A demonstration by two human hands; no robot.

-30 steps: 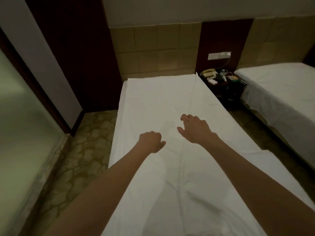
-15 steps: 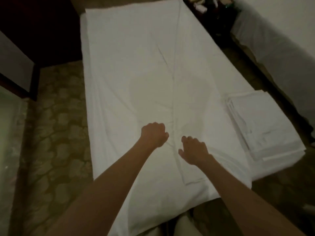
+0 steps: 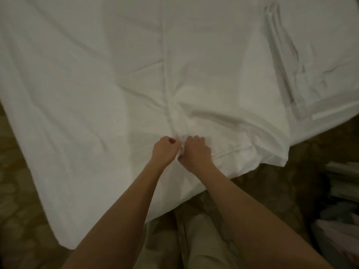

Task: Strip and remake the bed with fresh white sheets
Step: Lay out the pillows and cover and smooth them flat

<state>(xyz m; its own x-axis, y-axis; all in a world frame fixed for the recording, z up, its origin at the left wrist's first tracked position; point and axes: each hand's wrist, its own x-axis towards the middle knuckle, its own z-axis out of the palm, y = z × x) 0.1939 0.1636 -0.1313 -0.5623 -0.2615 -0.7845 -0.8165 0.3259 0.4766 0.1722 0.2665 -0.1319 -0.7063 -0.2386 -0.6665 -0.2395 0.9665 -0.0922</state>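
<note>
Both my hands meet near the foot edge of the bed, my left hand and right hand side by side, fingers curled into a bunched fold of the white sheet. A folded stack of linen lies by the bed's right edge, and patterned carpet shows beyond the foot.

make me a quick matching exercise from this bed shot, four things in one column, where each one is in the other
Things:
1. left hand
2. right hand
3. folded linen stack
4. patterned carpet

Places:
A. far right of the bed
B. floor, lower left
C. gripping the white sheet, right of the centre crease
D. gripping the sheet, left of the crease

Pairs: 1-D, 2-C, 3-A, 4-B
</note>
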